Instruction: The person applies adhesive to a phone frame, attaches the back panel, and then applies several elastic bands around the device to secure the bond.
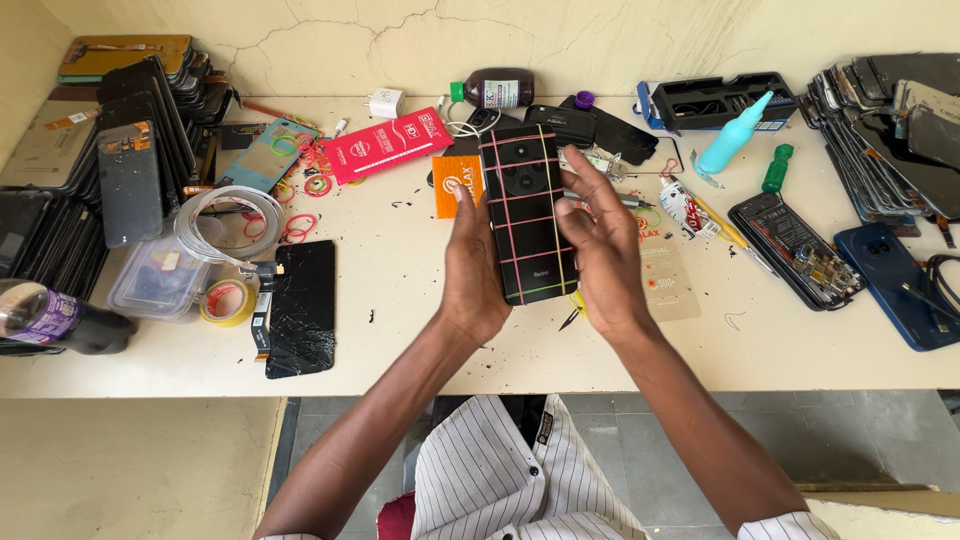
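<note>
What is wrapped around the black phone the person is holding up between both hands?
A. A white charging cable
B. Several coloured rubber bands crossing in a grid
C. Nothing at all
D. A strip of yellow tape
B: the black phone, back side up, shows thin coloured rubber bands running across and along it in a grid, while the left hand grips one edge and the right hand is at the other.

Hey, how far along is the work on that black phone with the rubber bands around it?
Done: several coloured rubber bands already cross the black phone both ways. In hand: the left hand holds the phone, with the right hand open beside it. Left: spare bands lie loose on the table, and an opened phone sits nearby.
</note>
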